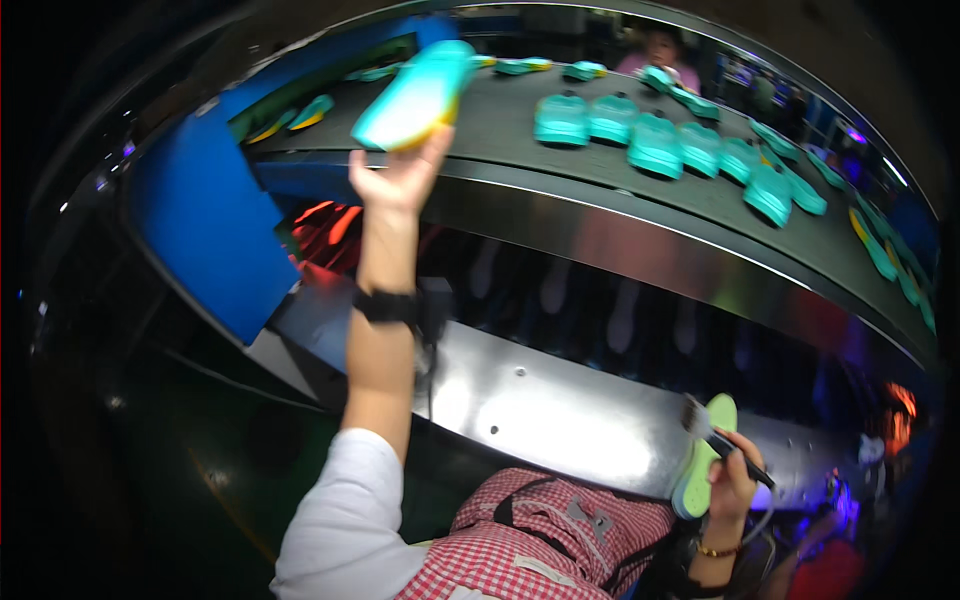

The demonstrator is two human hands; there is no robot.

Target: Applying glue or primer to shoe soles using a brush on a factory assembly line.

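A dark, flat conveyor belt (pixel 500 133) runs across the far side, with teal, curved soles (pixel 655 145) mostly on its right half. A blue, curved panel (pixel 200 210) stands at its left end. The left hand (pixel 400 180), holding a teal-and-yellow, elongated sole (pixel 415 95), is before the belt's left part. Nearer lies a silvery metal ledge (pixel 560 405); at its right, the right hand's (pixel 733 485) black-handled brush (pixel 727 447) crosses a pale-green, elongated sole (pixel 722 408).

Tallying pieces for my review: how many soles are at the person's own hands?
2: a teal-and-yellow sole at the left hand; a pale green sole at the right hand, which holds a brush. Others may be hidden.
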